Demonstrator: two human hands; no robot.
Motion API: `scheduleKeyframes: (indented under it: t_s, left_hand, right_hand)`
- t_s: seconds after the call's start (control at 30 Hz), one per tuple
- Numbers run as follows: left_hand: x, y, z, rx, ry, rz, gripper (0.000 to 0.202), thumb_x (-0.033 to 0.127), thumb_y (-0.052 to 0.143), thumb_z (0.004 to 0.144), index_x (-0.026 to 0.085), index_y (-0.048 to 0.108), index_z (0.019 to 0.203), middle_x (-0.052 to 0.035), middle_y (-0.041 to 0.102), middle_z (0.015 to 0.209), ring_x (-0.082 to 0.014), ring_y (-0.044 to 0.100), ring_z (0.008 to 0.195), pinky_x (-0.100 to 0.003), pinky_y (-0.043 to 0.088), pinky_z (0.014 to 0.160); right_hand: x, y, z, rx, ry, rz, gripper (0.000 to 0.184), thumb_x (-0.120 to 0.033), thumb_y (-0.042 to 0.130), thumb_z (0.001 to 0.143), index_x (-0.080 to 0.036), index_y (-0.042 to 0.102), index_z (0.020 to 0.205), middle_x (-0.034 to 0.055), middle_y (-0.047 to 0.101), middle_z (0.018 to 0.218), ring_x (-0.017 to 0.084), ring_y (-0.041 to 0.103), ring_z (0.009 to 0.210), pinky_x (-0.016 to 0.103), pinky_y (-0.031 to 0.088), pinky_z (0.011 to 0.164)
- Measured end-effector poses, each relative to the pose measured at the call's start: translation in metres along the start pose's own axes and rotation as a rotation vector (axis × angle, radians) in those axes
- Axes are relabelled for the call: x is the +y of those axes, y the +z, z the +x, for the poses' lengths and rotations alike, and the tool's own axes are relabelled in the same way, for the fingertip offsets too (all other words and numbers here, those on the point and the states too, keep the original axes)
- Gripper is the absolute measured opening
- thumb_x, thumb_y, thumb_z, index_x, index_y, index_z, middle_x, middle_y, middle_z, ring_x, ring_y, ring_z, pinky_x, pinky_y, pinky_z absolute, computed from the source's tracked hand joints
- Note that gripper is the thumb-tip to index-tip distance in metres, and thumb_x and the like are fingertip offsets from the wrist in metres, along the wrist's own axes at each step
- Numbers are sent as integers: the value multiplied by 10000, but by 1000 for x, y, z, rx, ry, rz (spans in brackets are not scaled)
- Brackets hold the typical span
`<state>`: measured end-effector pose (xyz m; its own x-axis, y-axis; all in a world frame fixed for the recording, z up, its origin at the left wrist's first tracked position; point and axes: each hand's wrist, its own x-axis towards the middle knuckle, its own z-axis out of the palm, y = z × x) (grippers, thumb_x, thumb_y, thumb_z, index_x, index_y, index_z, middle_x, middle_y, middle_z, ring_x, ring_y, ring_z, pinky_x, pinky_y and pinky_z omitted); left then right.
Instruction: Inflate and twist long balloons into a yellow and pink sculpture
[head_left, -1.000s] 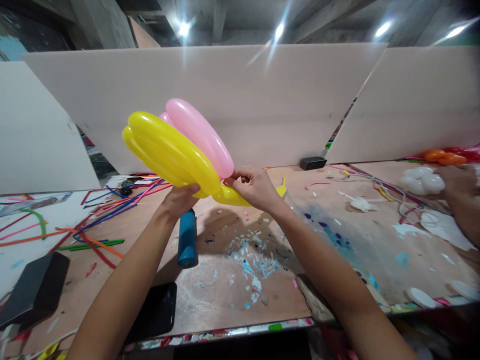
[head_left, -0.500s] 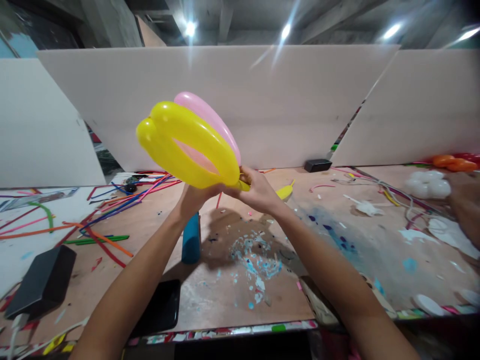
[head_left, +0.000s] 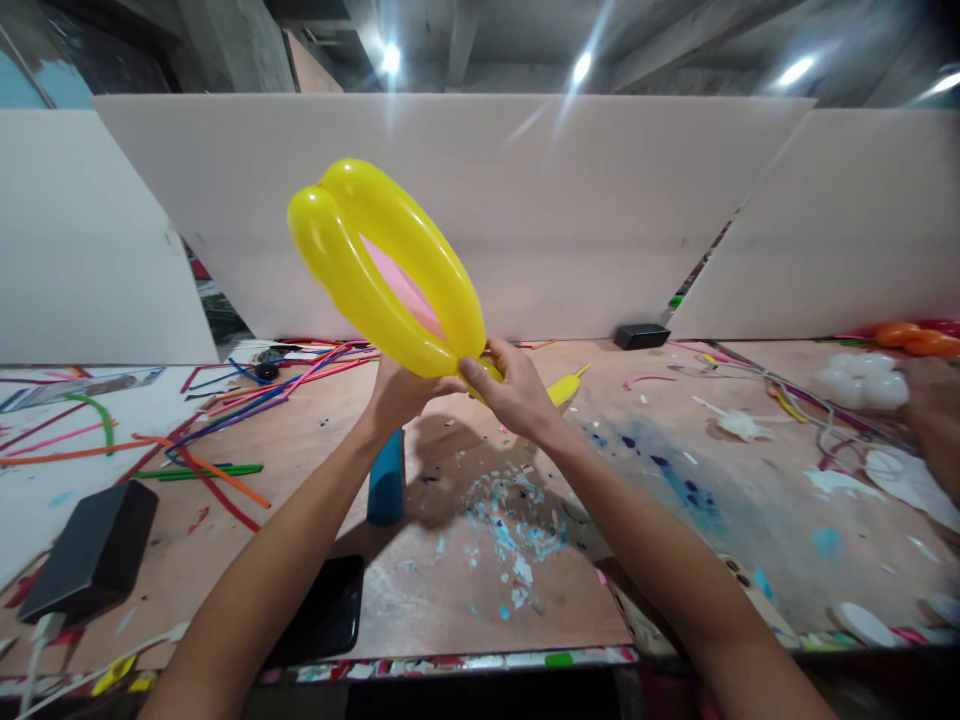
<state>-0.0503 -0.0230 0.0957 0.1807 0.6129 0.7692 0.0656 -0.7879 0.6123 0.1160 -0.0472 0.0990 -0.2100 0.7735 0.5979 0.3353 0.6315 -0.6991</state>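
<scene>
**Yellow and pink balloon loops, held at the base in both hands**

Item: yellow balloon loop (head_left: 390,265), two long lobes joined at the bottom, raised above the workbench (head_left: 465,590) and tilted up to the left. A pink balloon (head_left: 401,290) shows through the gap between the lobes, behind them.

Left hand (head_left: 401,395): fingers closed around the base of the loop from the left.

Right hand (head_left: 514,390): fingers curled and pinched on the same base from the right, touching the left hand; a yellow balloon tail (head_left: 564,388) sticks out past it to the right.

Beneath the hands: blue hand pump (head_left: 386,480), lying on the bench. Far left: loose uninflated balloons (head_left: 225,400) in many colours. Near left: black box (head_left: 90,550), dark phone (head_left: 322,620).
</scene>
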Motion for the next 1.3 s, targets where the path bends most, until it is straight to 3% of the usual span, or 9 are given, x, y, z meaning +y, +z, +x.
scheduleKeyframes:
  t_s: [0.2, 0.33, 0.47, 0.57, 0.67, 0.77, 0.93, 1.1, 1.3]
  left_hand:
    - [-7, -10, -1, -97, -156, -202, 392, 483, 869, 538, 196, 701, 746, -26, 704, 726, -241, 674, 805, -386, 556, 807]
    - [-9, -14, -2, -163, -213, -441, 417, 430, 832, 631, 200, 724, 961, -69, 734, 980, -282, 649, 1065, -413, 526, 930]
    - [-2, -9, -1, -91, -221, -442, 474, 330, 824, 679, 214, 680, 1115, -88, 712, 1132, -283, 640, 1110, -413, 530, 933]
    - [8, -4, -1, -41, -227, -346, 455, 332, 833, 668, 169, 692, 1069, -109, 719, 1108, -278, 660, 1055, -398, 549, 907]
    - [15, -1, -1, 4, -248, -283, 440, 349, 847, 637, 141, 705, 998, -112, 736, 1036, -273, 680, 978, -382, 570, 856]
    - [12, 3, -2, 35, -247, -246, 400, 345, 832, 648, 144, 709, 971, -97, 741, 1006, -268, 685, 948, -383, 569, 850]
    - [1, 7, -4, 100, -218, -370, 361, 334, 802, 688, 186, 702, 1002, -78, 727, 1066, -267, 664, 1042, -412, 539, 926]
    - [-3, 6, -4, 5, -296, -606, 366, 371, 787, 700, 252, 700, 1035, -47, 723, 1091, -286, 636, 1122, -438, 519, 959]
    - [-7, 1, -1, -42, -326, -720, 415, 438, 785, 660, 250, 716, 1024, -54, 739, 1033, -306, 608, 1160, -454, 507, 967]
  right_hand:
    - [1, -10, 1, -25, -22, -29, 470, -597, 569, 864, -170, 649, 1044, 75, 701, 952, 202, 636, 842, 326, 465, 730]
    - [1, -18, 2, -10, -38, -111, 466, -592, 606, 839, -194, 659, 1076, 57, 701, 937, 201, 627, 806, 320, 456, 688]
    - [1, -17, 2, -70, -50, -211, 427, -583, 578, 859, -195, 692, 997, 35, 678, 812, 186, 596, 710, 319, 434, 644]
    - [4, -19, 3, -149, 26, -154, 436, -598, 574, 853, -186, 657, 968, 48, 679, 840, 196, 618, 738, 324, 464, 647]
    - [7, -22, 4, -139, 108, -59, 538, -582, 664, 790, -203, 537, 1150, 93, 682, 1041, 239, 659, 887, 361, 517, 706]
    - [7, -20, 3, -108, 131, -5, 640, -561, 701, 764, -214, 429, 1228, 115, 674, 1090, 271, 663, 978, 407, 538, 760]
    - [5, -13, 1, -47, 36, -65, 659, -537, 702, 772, -242, 394, 1274, 102, 680, 1097, 277, 666, 993, 417, 530, 786]
    - [2, -10, -1, -21, -49, -277, 596, -467, 658, 818, -240, 403, 1306, 52, 712, 903, 250, 678, 793, 373, 492, 693]
    - [0, -4, -4, 48, -149, -333, 530, -278, 619, 807, -235, 437, 1303, 77, 700, 1101, 268, 669, 940, 381, 490, 784]
